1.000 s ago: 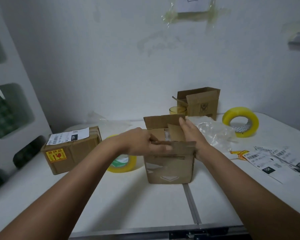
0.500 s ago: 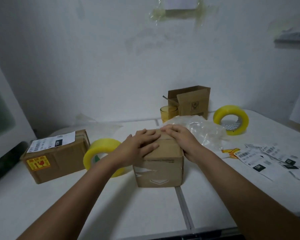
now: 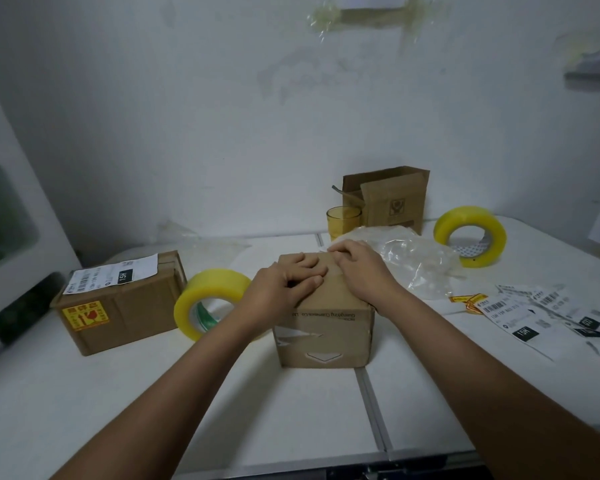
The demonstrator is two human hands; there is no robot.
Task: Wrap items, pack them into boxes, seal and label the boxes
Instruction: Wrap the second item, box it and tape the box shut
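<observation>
A small cardboard box point(image 3: 323, 327) stands in the middle of the white table point(image 3: 153, 393), its top flaps folded down. Both hands lie on its top, side by side and almost touching: the left hand point(image 3: 284, 289) presses on the left half with fingers slightly bent, the right hand point(image 3: 357, 268) presses on the far right half, fingertips at the back edge. Neither grips anything. Just left of the box a roll of yellow tape point(image 3: 208, 306) stands on edge, and beyond it sits a labelled box point(image 3: 118, 303). Behind the right hand lies crumpled clear plastic point(image 3: 413, 261), then a yellow glass point(image 3: 343, 220), an open box point(image 3: 388, 199) and a second tape roll point(image 3: 471, 235). Printed labels point(image 3: 541, 313) lie at the right
</observation>
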